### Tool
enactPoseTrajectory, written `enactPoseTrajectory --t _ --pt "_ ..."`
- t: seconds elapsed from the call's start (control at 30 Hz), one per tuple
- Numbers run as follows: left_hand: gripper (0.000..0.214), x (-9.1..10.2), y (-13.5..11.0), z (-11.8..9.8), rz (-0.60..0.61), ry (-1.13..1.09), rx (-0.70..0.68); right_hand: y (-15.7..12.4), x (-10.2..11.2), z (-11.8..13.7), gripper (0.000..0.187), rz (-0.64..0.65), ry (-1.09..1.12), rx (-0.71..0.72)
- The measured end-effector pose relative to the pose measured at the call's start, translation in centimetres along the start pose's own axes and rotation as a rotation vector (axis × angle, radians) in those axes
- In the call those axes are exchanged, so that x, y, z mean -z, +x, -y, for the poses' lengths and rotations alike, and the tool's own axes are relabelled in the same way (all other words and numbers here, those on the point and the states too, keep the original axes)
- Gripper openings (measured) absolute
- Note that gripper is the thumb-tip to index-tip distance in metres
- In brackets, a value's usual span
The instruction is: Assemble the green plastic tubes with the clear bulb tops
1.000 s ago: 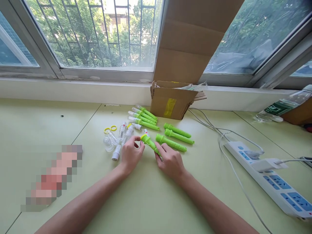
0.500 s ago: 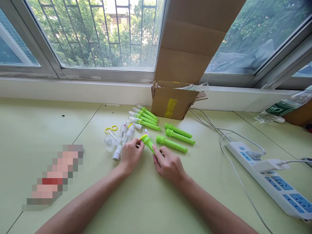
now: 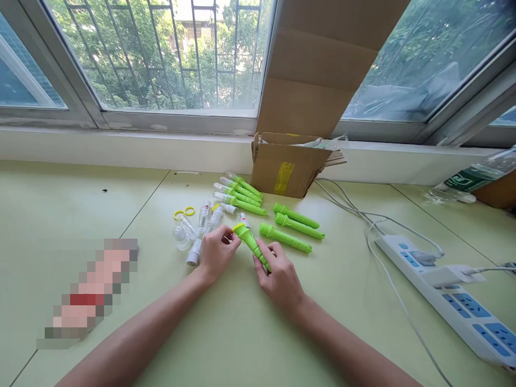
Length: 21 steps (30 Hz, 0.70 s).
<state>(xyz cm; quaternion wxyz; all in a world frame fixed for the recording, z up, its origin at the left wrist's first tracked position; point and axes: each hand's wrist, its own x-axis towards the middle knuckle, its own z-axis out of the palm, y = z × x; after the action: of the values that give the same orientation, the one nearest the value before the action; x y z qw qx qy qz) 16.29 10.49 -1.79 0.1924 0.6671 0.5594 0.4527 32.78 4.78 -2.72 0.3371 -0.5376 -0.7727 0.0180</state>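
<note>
The green tube (image 3: 250,242) is held just above the desk (image 3: 242,333), in the middle, tilted with its flared head up and to the left. The right hand (image 3: 280,277) has its grip clamped round the lower shaft. The left hand (image 3: 215,253) pinches the head, where a yellow ring sits, thumb and fingertips closed on the rim.

Just right of the tube lie three bare tubes (image 3: 296,226), side by side on the desk. Beyond them, nearer the window, four capped tubes (image 3: 242,194) with clear tips lie in a row. Left of the hands is a cluster of clear vials (image 3: 197,228), some lying, some standing, with two yellow rings (image 3: 183,213) beside them.

A small box (image 3: 282,169) of cardboard stands against the sill behind the tubes, flaps up. Clear plastic wrap (image 3: 322,143) shows at its top; the rest of what it holds is hidden.

To the right a power strip (image 3: 447,293) lies with a plug in it, its cable (image 3: 363,217) curling toward the box. A plastic bottle (image 3: 467,180) lies on its side at the far right.
</note>
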Motion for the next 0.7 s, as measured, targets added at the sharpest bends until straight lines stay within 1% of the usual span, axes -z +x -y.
enactPoseTrajectory --t 0.17,0.23,0.27,0.33,0.4,0.43,0.47,0.5,0.53,0.57,0.6,0.7 --pt "0.007 0.1 0.4 0.7 -0.012 0.053 -0.105 -0.2 -0.1 -0.1 0.045 0.05 0.062 -0.021" --pt "0.007 0.1 0.3 0.6 -0.022 0.072 -0.158 -0.1 -0.1 -0.2 0.045 0.048 0.077 -0.037" --pt "0.008 0.1 0.0 0.3 -0.02 0.08 -0.206 0.2 -0.1 -0.4 0.044 0.034 0.074 -0.056" --pt "0.013 -0.1 -1.1 -0.5 0.011 0.093 -0.365 0.9 0.0 -1.1 0.043 -0.02 0.045 -0.109" --pt "0.017 -0.4 -2.6 -1.6 0.11 0.108 -0.633 1.7 0.3 -2.0 0.042 -0.116 0.017 -0.142" --pt "0.016 -0.6 -3.3 -2.1 0.143 0.121 -0.734 2.1 0.5 -2.5 0.042 -0.152 0.016 -0.136" --pt "0.016 -0.7 -3.8 -2.5 0.156 0.137 -0.791 2.4 0.6 -3.0 0.042 -0.184 0.017 -0.141" --pt "0.015 -0.9 -4.2 -2.7 0.169 0.153 -0.82 2.5 0.8 -3.4 0.042 -0.203 0.018 -0.146" --pt "0.014 -1.0 -4.3 -2.8 0.17 0.165 -0.807 2.6 0.9 -3.7 0.041 -0.21 0.021 -0.134" --pt "0.014 -1.0 -4.3 -2.7 0.163 0.17 -0.76 2.5 0.9 -3.8 0.041 -0.2 0.029 -0.119" --pt "0.013 -1.0 -4.0 -2.6 0.151 0.162 -0.685 2.4 0.9 -3.9 0.041 -0.184 0.038 -0.102" --pt "0.014 -0.8 -2.9 -1.9 0.104 0.083 -0.383 2.0 0.8 -3.5 0.042 -0.131 0.062 -0.056"
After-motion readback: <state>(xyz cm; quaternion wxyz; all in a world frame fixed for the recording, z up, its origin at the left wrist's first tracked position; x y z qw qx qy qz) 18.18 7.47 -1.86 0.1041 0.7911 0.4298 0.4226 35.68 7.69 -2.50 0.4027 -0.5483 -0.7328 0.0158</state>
